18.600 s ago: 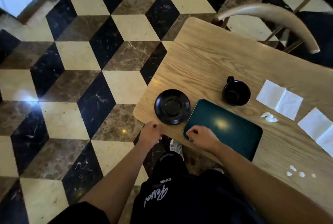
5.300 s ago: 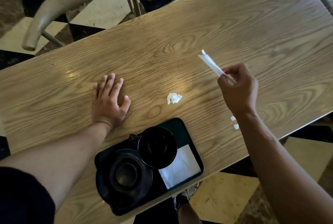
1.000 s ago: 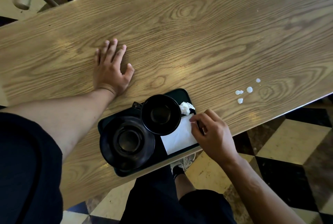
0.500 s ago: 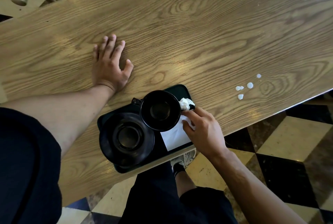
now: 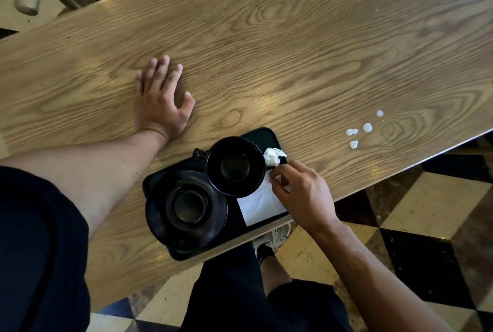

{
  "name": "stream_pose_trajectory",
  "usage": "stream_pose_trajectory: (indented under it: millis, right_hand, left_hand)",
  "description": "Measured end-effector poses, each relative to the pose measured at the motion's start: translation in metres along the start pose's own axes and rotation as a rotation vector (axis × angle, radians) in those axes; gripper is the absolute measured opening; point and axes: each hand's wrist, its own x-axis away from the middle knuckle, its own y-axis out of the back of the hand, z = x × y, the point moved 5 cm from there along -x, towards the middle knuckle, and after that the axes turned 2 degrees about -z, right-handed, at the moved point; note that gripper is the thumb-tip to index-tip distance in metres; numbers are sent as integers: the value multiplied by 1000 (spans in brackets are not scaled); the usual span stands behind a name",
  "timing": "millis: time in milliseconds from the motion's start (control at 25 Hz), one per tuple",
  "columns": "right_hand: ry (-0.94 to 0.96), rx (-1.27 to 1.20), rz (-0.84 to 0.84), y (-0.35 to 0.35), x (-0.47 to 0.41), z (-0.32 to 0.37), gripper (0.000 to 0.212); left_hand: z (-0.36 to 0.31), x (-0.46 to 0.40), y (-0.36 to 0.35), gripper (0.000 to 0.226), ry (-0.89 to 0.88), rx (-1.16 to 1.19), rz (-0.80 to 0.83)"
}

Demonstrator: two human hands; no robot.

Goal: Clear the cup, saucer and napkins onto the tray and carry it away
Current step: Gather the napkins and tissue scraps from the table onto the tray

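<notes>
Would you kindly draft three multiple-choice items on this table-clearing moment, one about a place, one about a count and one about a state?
1. Where is the crumpled napkin?
A. on the floor
B. on the tray's far right corner beside the cup
C. inside the saucer

2. How many small white bits lie on the table?
A. four
B. one
C. nine

3. How is the left hand?
A. gripping the cup
B. lifting the tray
C. flat on the table

Key: 1 B, it sits on the tray against the cup; 2 A, four spots are countable; 3 C, palm down, fingers spread.

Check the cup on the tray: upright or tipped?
Upright: the cup shows its round open mouth to the camera, standing on the tray.
</notes>
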Motion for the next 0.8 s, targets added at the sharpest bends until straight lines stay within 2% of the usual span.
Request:
stream_pose_trajectory:
  millis: [120, 200, 240, 360, 520, 600, 640, 680, 800]
  right_hand:
    - [59, -42, 11, 6, 1, 4, 5]
    - [101, -147, 66, 13, 6, 6, 4]
    - [62, -247, 97, 19, 7, 4, 3]
    - [-281, -684, 61, 40, 7, -11, 2]
    - [-656, -1033, -286, 59, 1, -41, 22]
    - [-828, -1116, -404, 61, -1, -62, 25]
    - [-883, -1052, -422, 61, -1, -72, 20]
    - [-902, -876, -403, 60, 0, -82, 14]
    - [-709, -177, -335, 60, 4, -87, 17]
  left_hand:
    - [0, 0, 0, 64, -4, -3, -2]
    - [0, 0, 1, 64, -6, 0, -6]
    - [0, 0, 1, 64, -7, 2, -7]
    - [-3, 0, 1, 63, -6, 5, -6]
    - [-1, 1, 0, 63, -3, -1, -5]
    - [0, 1, -1, 64, -8, -9, -17]
    - [1, 0, -3, 64, -11, -6, -29]
    - [1, -1, -3, 64, -19, 1, -46]
    - [4, -1, -6, 63, -58, 0, -89]
